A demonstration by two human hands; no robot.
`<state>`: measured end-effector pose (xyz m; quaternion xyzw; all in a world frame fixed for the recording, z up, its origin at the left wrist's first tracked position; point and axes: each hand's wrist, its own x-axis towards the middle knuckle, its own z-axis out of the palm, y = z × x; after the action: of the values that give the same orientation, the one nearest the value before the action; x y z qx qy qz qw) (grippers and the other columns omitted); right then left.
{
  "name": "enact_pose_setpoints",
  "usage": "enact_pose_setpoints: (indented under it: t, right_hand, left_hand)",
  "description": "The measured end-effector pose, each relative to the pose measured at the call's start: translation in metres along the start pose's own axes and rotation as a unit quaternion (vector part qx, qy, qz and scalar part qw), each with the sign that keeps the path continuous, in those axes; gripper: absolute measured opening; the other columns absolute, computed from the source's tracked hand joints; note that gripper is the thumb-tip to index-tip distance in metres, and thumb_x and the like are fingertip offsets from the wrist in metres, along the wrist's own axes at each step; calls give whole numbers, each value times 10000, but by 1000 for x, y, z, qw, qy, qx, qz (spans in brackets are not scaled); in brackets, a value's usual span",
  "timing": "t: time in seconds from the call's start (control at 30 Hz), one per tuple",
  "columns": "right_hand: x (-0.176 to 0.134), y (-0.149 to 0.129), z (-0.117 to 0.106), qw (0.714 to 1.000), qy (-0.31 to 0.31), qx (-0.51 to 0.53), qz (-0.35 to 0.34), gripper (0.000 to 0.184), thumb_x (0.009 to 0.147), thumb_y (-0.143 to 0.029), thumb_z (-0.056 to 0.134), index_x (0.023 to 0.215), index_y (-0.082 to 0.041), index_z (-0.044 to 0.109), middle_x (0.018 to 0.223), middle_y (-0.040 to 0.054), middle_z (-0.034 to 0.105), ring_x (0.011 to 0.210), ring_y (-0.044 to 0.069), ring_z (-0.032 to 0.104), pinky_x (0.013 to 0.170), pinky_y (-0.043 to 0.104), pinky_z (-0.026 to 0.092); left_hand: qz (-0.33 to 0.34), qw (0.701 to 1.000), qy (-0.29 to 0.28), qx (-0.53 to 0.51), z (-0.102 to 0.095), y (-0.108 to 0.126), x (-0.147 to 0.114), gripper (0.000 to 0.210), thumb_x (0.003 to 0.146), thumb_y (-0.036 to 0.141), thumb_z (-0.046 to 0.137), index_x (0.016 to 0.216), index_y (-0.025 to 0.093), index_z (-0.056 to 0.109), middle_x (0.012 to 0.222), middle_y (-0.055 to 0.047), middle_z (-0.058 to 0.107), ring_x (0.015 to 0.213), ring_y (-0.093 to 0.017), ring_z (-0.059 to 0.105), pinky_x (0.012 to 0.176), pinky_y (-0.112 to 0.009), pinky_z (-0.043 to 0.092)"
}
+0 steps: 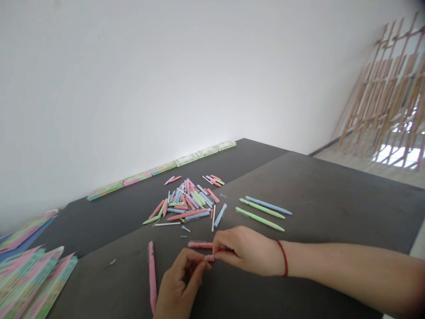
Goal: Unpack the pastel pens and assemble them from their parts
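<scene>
My left hand (184,281) and my right hand (244,250) meet low in the middle of the view, fingertips almost touching. Between them is a small pink pen part (210,258) with a clear piece at one end. Both hands are closed in a pinch on it, and fingers cover much of it. Just behind lies a pink pen barrel (199,244) with a clear clip, its right end hidden by my right hand. A pink pen (152,274) lies lengthwise to the left of my left hand, partly covered by it.
Beyond my hands is a heap of pastel pen parts (189,199) on the dark table (265,177). One blue pen (268,205) and two green pens (260,219) lie to the right. Flat boxes (137,177) line the wall; printed packs (36,281) sit at left.
</scene>
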<state>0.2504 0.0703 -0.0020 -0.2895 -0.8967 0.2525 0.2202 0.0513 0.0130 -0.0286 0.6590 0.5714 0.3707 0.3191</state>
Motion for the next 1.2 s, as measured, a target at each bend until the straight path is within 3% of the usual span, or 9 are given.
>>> enact_pose_setpoints:
  t: [0.23, 0.43, 1.2]
  right_hand:
    - [-1, -1, 1, 1000, 11, 3, 7, 197, 904, -322, 471, 893, -172, 598, 758, 15, 636, 652, 121, 554, 578, 205, 341]
    - [-2, -1, 2, 1000, 21, 4, 3, 187, 898, -320, 480, 881, -174, 595, 741, 6, 629, 626, 110, 538, 563, 198, 337]
    - [-1, -2, 2, 1000, 20, 9, 13, 194, 896, -327, 485, 870, -172, 599, 738, 13, 635, 624, 114, 536, 567, 200, 336]
  left_hand:
    - [-4, 1000, 14, -26, 3, 4, -1, 216, 833, 416, 523, 794, 214, 586, 677, 20, 627, 530, -120, 503, 520, -220, 408]
    - [-9, 999, -12, -28, 1, 1, 1, 190, 835, 391, 523, 800, 213, 579, 688, 12, 646, 536, -121, 519, 511, -218, 414]
    - [-2, 1000, -10, -25, 0, -1, 2, 170, 833, 367, 532, 795, 211, 588, 675, 24, 629, 537, -117, 512, 535, -217, 420]
